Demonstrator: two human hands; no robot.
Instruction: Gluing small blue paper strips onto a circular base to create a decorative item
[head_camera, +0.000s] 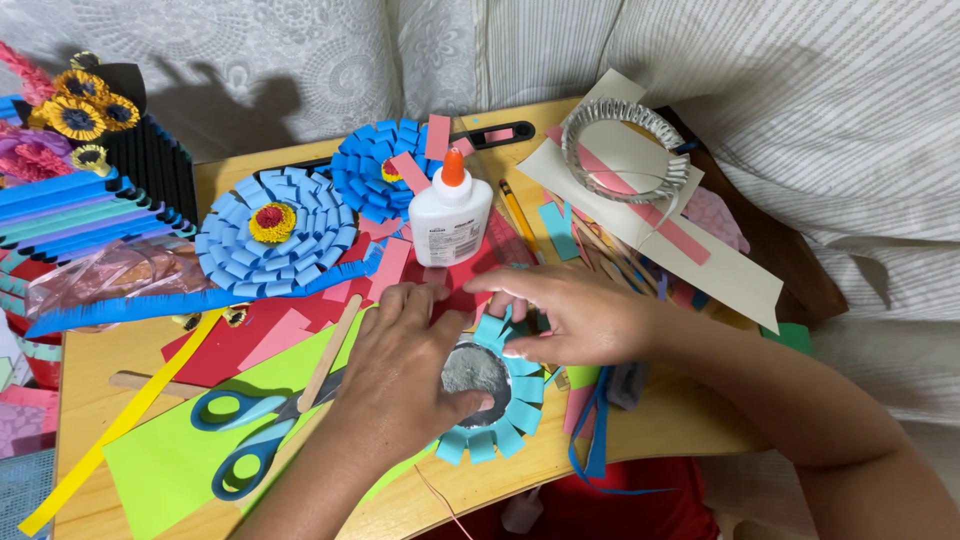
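My left hand (400, 375) rests flat on a half-made paper flower (505, 400), its thumb pressing the grey round centre (472, 368). Light blue folded paper loops ring that centre. My right hand (575, 310) reaches in from the right, its fingers pinching one blue loop at the flower's upper edge. Both hands touch the flower on the wooden board (90, 370).
A white glue bottle (450, 215) with an orange cap stands behind the hands. Two finished blue paper flowers (275, 232) (380, 170) lie further back. Blue-handled scissors (245, 430) and a wooden stick (330, 355) lie on green paper (170, 465). A foil ring (625, 150) sits on white card.
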